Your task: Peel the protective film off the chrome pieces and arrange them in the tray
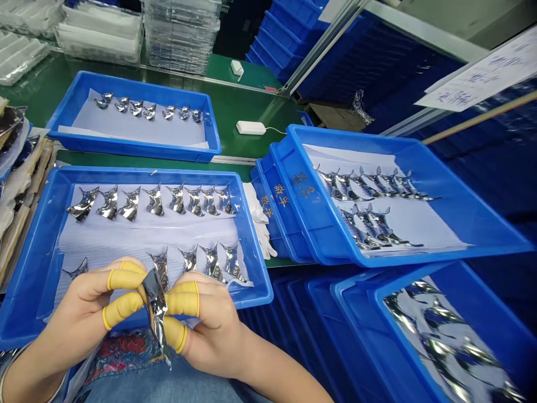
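Note:
My left hand (90, 313) and my right hand (201, 324) both pinch one shiny chrome curved part (156, 308), held upright between them over my lap. Yellow finger cots cover the fingertips of both hands. Just beyond the hands stands a blue tray (33, 263) lined with white paper. It carries two rows of the same chrome parts (155, 200).
A second blue tray (67, 106) with a row of parts sits farther back on the green table. Tilted blue trays (327, 224) of parts stand at the right, another (361, 313) below them. White gloves (258, 215) lie between trays. Clear plastic stacks (182, 33) stand behind.

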Motion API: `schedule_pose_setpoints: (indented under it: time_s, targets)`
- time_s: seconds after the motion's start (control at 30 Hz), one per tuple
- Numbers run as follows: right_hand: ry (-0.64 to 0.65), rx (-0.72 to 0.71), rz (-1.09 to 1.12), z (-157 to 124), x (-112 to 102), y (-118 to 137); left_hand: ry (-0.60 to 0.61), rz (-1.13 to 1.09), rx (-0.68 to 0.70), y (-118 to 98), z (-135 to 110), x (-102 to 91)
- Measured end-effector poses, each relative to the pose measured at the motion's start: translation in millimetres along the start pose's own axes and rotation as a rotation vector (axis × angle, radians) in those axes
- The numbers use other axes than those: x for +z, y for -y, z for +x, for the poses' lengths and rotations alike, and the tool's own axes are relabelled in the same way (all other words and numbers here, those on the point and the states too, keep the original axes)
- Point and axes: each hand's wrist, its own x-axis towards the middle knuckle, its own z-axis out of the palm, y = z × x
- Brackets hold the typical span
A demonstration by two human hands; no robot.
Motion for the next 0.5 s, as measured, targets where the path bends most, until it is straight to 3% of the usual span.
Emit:
schedule_pose_setpoints:
  time_s: [0.23,0.5]
  targets:
    - [0.031,-0.075,-0.076,-0.7,-2.3,-2.0,0.029,0.006,0.099,5.1,0.4,-2.4]
    - [0.045,-0.063,-0.068,-1.7,-3.2,-1.6,0.016,-0.009,0.065,3.9,1.6,-1.4]
